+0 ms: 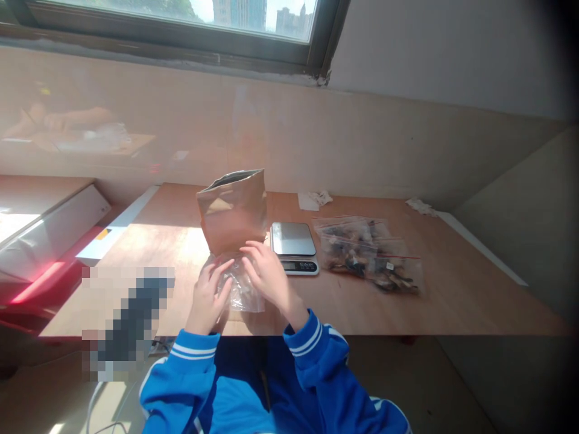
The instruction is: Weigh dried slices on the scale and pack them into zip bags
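Both my hands are over a clear plastic bag that lies near the table's front edge. My left hand is at the bag's left side, its fingers spread. From the right, my right hand reaches across the top of the bag with its fingers stretched out, near the scale. Whether the fingertips press on the plastic, I cannot tell. Just behind the hands stands a brown kraft pouch, upright with its mouth open. What is inside the pouch is hidden.
A kitchen scale stands right of the pouch. Farther right lie several filled zip bags with dark, brownish pieces. Crumpled paper rests by the wall. A blurred-out dark patch covers the table's left front, with a cable below.
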`<state>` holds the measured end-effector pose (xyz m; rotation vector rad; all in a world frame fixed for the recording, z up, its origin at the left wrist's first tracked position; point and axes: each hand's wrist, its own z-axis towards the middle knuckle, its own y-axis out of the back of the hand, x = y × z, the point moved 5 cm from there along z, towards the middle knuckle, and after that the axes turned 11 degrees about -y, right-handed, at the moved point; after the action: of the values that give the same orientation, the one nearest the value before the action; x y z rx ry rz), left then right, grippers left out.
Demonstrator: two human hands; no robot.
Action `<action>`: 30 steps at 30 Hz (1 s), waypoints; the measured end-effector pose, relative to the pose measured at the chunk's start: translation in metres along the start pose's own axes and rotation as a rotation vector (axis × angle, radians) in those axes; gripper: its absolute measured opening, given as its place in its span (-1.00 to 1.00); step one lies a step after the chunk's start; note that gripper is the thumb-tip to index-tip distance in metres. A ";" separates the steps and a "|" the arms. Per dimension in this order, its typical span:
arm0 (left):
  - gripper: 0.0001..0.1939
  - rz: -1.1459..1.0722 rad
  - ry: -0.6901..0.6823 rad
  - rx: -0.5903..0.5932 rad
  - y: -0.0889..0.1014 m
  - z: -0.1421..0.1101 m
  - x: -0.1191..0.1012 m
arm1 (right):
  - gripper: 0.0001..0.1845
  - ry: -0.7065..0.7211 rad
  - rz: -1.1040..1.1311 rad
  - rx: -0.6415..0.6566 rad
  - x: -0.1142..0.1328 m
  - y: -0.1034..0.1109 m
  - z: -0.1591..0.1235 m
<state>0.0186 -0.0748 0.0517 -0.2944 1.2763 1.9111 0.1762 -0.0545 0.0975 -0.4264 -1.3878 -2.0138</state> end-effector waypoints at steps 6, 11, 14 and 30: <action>-0.38 0.145 0.075 0.309 -0.035 -0.005 0.022 | -0.56 -0.004 -0.280 0.062 -0.037 -0.052 -0.031; -0.38 0.282 0.111 0.405 -0.030 0.002 0.021 | -0.52 -0.004 -0.379 0.053 -0.047 -0.057 -0.026; -0.41 0.341 0.069 0.408 -0.026 0.022 0.019 | -0.52 -0.028 -0.365 0.013 -0.045 -0.049 -0.027; -0.60 0.316 -0.004 -0.530 0.056 -0.052 -0.005 | -0.71 -0.334 -0.126 -0.276 -0.117 0.035 -0.114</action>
<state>-0.0304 -0.1310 0.0685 -0.3721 0.8258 2.5092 0.2965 -0.1293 0.0087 -0.8494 -1.3565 -2.3284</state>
